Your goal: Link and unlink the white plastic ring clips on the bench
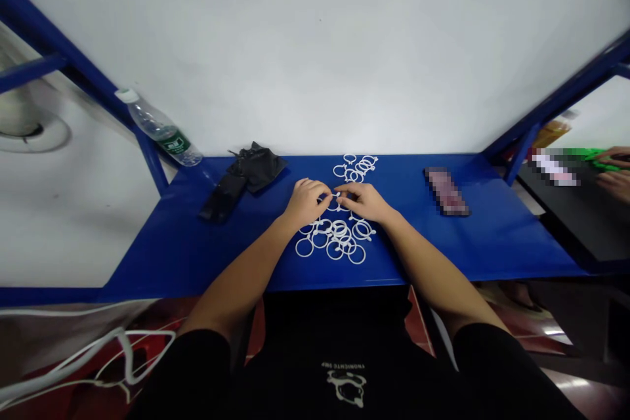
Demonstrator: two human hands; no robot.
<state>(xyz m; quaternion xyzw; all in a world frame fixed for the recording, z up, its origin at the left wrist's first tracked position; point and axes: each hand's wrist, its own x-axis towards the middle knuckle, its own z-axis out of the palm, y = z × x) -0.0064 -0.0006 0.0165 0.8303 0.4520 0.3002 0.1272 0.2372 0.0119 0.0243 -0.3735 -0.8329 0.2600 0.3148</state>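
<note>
My left hand [308,202] pinches a white ring [337,195], thin, with a small tab. Similar loose rings [339,233] overlap on the blue table [197,256], nearer me and beyond. My right hand [364,201] pinches the ring's right side.

On the table [492,243], rings [339,235] lie in the middle; left of them a bag [260,167], then a bottle [170,139]; right, a phone [447,191].

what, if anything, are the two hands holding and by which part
A white plastic-looking ring seems held at its upper edge, between the left hand and right hand; exact grip unclear.
</note>
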